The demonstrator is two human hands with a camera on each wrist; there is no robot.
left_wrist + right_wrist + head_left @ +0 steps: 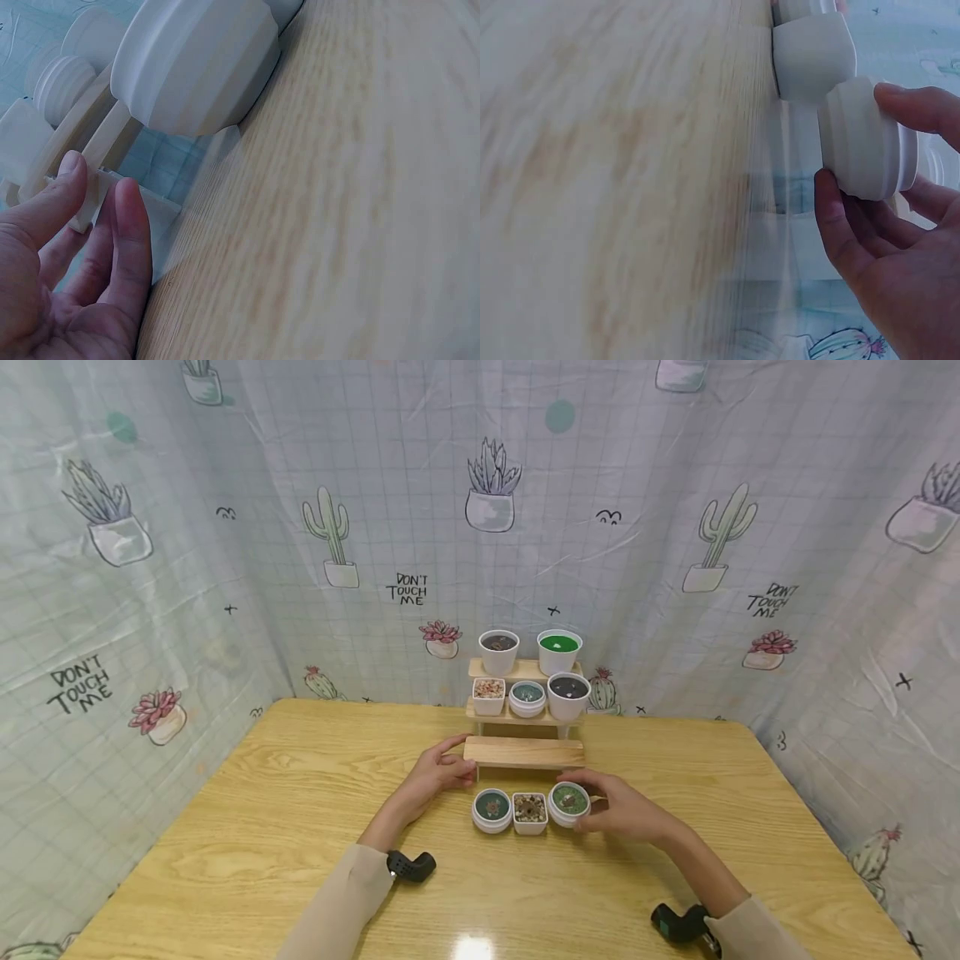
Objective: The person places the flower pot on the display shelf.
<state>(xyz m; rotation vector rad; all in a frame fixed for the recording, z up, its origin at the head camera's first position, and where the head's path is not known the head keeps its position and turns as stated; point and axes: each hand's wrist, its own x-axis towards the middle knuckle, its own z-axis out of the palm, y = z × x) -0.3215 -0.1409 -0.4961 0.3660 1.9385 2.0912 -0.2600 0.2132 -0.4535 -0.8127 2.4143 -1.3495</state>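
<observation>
My left hand [433,774] pinches the left end of the lowest step of a small wooden tiered stand [523,752]; the left wrist view shows thumb and fingers around the step's end. With my right hand [628,810] I grip a round white pot [568,802] with a green top, in front of the stand's right end. In the right wrist view this pot [862,142] is slightly tilted between thumb and fingers, close to the table. Left of it stand a square white pot [530,814] with pebbles and a round white pot [492,811] with a dark green top.
On the middle step stand a square pot [489,696], a low round pot [527,699] and a dark-filled taller pot [568,696]. A grey-topped pot [499,652] and a green-topped pot [559,652] stand on the top step. Behind the wooden table [247,827] hangs a cactus-print curtain [375,527].
</observation>
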